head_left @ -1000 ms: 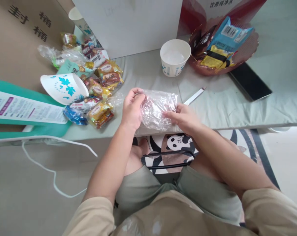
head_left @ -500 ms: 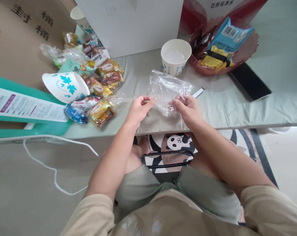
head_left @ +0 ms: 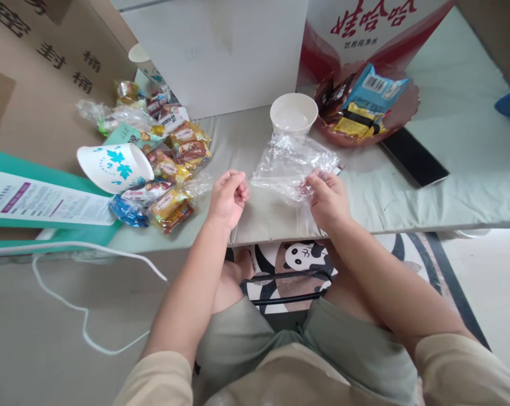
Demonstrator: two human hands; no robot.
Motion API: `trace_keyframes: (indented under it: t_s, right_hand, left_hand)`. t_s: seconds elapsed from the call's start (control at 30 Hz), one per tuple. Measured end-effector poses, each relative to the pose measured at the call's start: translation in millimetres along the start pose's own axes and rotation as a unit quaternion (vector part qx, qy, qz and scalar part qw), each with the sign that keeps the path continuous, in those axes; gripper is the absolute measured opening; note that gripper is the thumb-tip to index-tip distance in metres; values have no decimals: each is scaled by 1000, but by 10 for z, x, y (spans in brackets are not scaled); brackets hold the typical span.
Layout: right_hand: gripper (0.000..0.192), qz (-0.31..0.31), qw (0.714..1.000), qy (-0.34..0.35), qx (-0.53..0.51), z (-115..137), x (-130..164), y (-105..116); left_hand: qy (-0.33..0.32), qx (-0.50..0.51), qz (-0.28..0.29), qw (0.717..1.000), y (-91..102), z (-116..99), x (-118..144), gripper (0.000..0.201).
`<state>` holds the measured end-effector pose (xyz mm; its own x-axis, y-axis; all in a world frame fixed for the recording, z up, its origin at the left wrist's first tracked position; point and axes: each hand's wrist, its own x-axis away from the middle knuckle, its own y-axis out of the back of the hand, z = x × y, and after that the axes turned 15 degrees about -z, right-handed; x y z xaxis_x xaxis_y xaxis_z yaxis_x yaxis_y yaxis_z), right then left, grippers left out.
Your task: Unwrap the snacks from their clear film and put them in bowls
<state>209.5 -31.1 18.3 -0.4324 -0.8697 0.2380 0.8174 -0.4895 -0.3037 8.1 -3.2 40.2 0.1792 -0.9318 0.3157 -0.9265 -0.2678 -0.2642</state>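
Observation:
A clear crumpled plastic bag (head_left: pixel 292 162) is held up over the grey table cover, in front of a white paper bowl (head_left: pixel 293 113). My right hand (head_left: pixel 328 200) pinches the bag's near right edge. My left hand (head_left: pixel 228 196) is a loose fist to the left of the bag, apart from it, with nothing visible in it. A heap of wrapped snacks (head_left: pixel 170 163) lies left of my left hand, next to a tipped white paper cup with blue leaves (head_left: pixel 113 166).
A reddish foil tray (head_left: pixel 409 104) with blue and yellow packets stands at the back right, a black phone (head_left: pixel 413 158) beside it. A white box (head_left: pixel 221 51) and a red-and-white carton (head_left: pixel 364 28) stand behind. A teal folder (head_left: pixel 30 197) and white cable (head_left: pixel 85 321) lie left.
My left hand has let go of the bag and closed into a fist. The bag was lifted from between both hands and now hangs from my right hand, further back.

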Motion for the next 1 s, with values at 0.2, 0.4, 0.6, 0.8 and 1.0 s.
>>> trace_keyframes:
  t_s: [0.2, 0.4, 0.6, 0.8, 1.0]
  right_hand:
    - [25, 20, 998, -65, -9, 62, -84, 87]
    - [25, 25, 999, -20, 30, 39, -101, 123]
    - [24, -7, 998, 20, 63, 6, -162, 158]
    - [24, 2, 998, 18, 64, -11, -133, 171]
    - [24, 10, 996, 38, 79, -61, -105, 202]
  left_hand:
    - [-110, -71, 66, 989, -24, 316, -88, 40]
    - [-106, -148, 141, 973, -147, 353, -158, 40]
    - [-131, -248, 179, 943, -124, 227, -229, 35]
    - [-6, -211, 234, 949, -64, 184, -169, 42]
    - [-1, -119, 80, 990, -113, 221, -170, 38]
